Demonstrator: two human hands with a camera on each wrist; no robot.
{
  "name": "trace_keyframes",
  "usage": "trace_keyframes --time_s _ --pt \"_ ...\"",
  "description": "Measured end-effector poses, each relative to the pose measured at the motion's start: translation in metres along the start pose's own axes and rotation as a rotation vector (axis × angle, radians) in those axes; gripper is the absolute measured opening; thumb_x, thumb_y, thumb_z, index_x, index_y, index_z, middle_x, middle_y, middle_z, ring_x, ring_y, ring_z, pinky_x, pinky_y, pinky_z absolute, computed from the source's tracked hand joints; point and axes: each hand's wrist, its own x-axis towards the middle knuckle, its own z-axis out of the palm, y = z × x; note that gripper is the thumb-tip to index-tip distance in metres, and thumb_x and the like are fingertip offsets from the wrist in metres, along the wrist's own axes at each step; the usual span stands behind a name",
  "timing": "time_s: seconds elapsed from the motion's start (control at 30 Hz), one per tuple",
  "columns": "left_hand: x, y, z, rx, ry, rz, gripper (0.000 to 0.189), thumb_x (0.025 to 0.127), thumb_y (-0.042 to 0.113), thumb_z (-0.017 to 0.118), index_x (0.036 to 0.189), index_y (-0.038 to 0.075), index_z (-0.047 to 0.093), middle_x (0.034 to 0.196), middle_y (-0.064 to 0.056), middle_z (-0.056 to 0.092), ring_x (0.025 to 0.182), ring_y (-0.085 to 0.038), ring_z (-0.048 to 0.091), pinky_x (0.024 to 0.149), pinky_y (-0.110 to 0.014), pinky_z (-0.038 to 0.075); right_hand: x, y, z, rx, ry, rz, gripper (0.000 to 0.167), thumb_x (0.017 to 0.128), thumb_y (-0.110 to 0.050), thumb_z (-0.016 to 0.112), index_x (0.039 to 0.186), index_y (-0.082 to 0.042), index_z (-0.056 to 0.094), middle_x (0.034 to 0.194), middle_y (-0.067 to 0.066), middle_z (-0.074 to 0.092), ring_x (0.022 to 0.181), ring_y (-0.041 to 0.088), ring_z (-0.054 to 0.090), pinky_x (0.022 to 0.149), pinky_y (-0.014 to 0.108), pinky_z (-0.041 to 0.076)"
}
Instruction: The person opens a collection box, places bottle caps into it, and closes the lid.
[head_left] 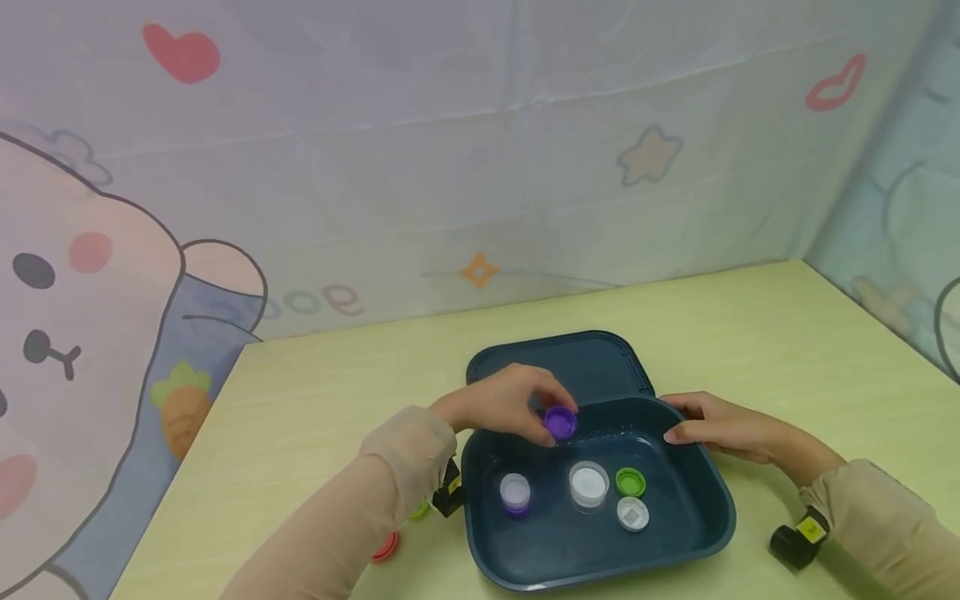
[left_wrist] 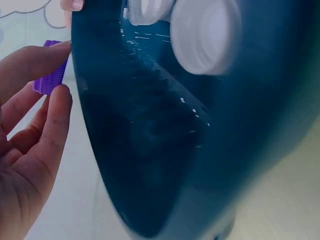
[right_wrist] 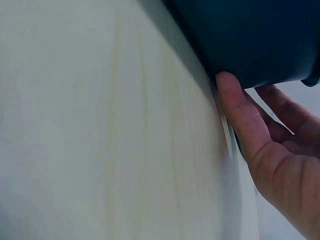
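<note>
Above the far left part of a dark blue bin (head_left: 558, 546), my left hand (head_left: 506, 404) pinches a ribbed purple bottle cap (head_left: 560, 423) between thumb and fingers. The left wrist view shows the purple cap's ridged side just outside the bin wall. My right hand (head_left: 727, 427) grips the bin's far right corner, thumb on the rim side and the other fingers partly hidden behind it. Inside the bin lie a pale cap with a purple one (head_left: 516, 507) under it, a larger clear-and-white round cap (head_left: 588, 484), a green cap (head_left: 631, 482) and a white cap (head_left: 633, 514).
Behind the bin lies its dark blue lid (head_left: 562, 362) on the pale yellow table (head_left: 330, 400). Left of the bin, a red cap (head_left: 386, 547) and a green piece (head_left: 420, 510) show partly behind my left sleeve. A printed cloth (head_left: 390, 167) hangs along the table's back.
</note>
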Motion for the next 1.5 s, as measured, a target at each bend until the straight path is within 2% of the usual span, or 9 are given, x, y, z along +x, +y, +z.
trace_keyframes --time_s 0.37,0.5,0.73,1.07,1.3,1.5 --pt "0.006 0.007 0.0 0.011 -0.039 0.002 0.039 0.072 0.005 0.078 0.109 0.005 0.067 0.103 -0.005 0.059 0.09 -0.009 0.055 0.077 -0.016 0.048 0.0 0.0 0.0 -0.002 -0.004 -0.009 0.05 0.093 -0.007 0.049 0.133 0.016 0.032 0.117 0.018 0.054 0.1 0.023 0.057 0.085 0.033 0.05" --pt "0.008 0.008 0.002 0.041 -0.081 -0.002 0.039 0.073 0.007 0.078 0.111 0.006 0.066 0.103 -0.004 0.059 0.09 -0.009 0.054 0.077 -0.015 0.048 0.0 0.0 0.0 -0.004 -0.003 -0.013 0.05 0.093 -0.007 0.049 0.133 0.017 0.032 0.117 0.019 0.054 0.1 0.023 0.057 0.085 0.033 0.05" --pt "0.018 0.01 0.007 0.152 -0.162 0.019 0.038 0.075 0.009 0.076 0.112 0.006 0.066 0.106 -0.005 0.06 0.091 -0.009 0.055 0.077 -0.013 0.046 0.001 0.0 0.0 -0.011 -0.002 -0.014 0.049 0.093 -0.008 0.049 0.133 0.016 0.033 0.117 0.019 0.054 0.1 0.024 0.057 0.085 0.033 0.05" --pt "0.028 0.019 0.014 0.222 -0.269 0.049 0.038 0.076 0.009 0.076 0.112 0.006 0.066 0.107 -0.003 0.062 0.09 -0.005 0.055 0.079 -0.01 0.044 0.002 0.002 -0.001 -0.013 -0.008 -0.017 0.048 0.093 -0.008 0.049 0.132 0.016 0.034 0.117 0.018 0.054 0.1 0.023 0.057 0.086 0.033 0.05" --pt "0.031 0.017 0.021 0.223 -0.286 0.042 0.036 0.076 0.007 0.075 0.111 0.007 0.066 0.107 -0.002 0.062 0.09 -0.004 0.055 0.08 -0.01 0.043 0.002 0.003 0.0 0.004 -0.02 -0.034 0.044 0.093 -0.006 0.048 0.129 0.015 0.038 0.114 0.017 0.056 0.1 0.023 0.058 0.086 0.034 0.05" --pt "0.033 0.016 0.029 0.212 -0.325 0.042 0.036 0.075 0.008 0.077 0.11 0.008 0.066 0.104 0.002 0.063 0.089 -0.003 0.054 0.079 -0.009 0.042 0.001 0.002 0.001 0.003 -0.013 -0.03 0.046 0.093 -0.007 0.048 0.131 0.016 0.035 0.117 0.018 0.055 0.101 0.023 0.057 0.086 0.033 0.05"
